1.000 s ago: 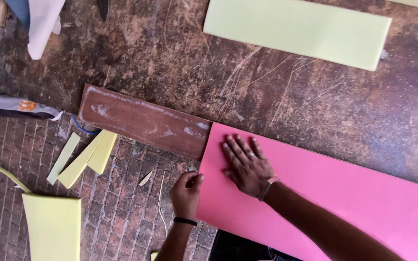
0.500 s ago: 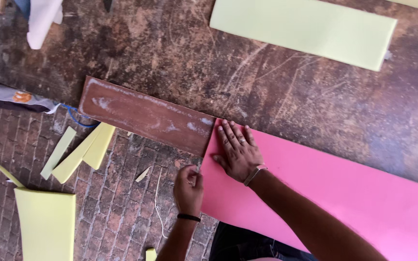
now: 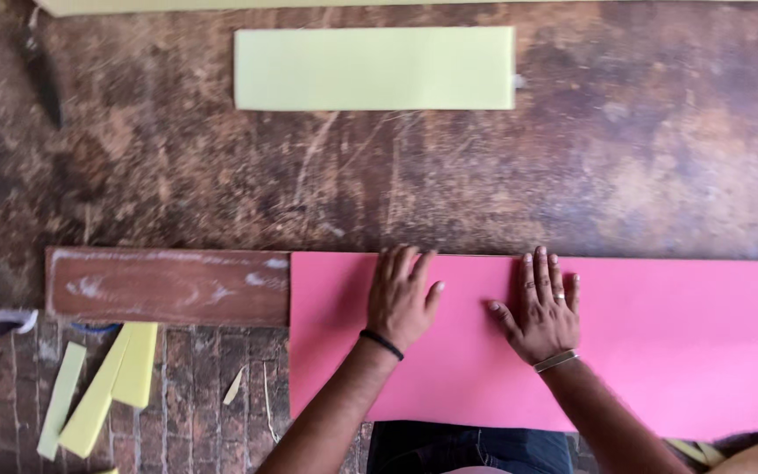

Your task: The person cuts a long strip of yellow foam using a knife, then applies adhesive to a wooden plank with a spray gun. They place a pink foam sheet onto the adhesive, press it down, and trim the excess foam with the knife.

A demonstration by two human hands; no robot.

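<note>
Pressing flat is judged the step in hand: the large pink rectangular foam sheet [image 3: 660, 351] is held under left hand [image 3: 401, 298] and right hand [image 3: 544, 309], fingers spread, pinching nothing; the sheet's left edge abuts the brown wooden plank [image 3: 167, 286].

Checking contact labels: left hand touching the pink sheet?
Touching. Head view shows the left hand lying palm-down, flat on the pink sheet.

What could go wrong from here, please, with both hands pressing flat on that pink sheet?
The pink sheet overhangs the worn table's near edge, so it might sag or slide towards the person. The left hand and right hand sit close together, leaving the sheet's long right stretch unheld; it could shift. Yellow offcuts on the brick floor might be stepped on.
</note>
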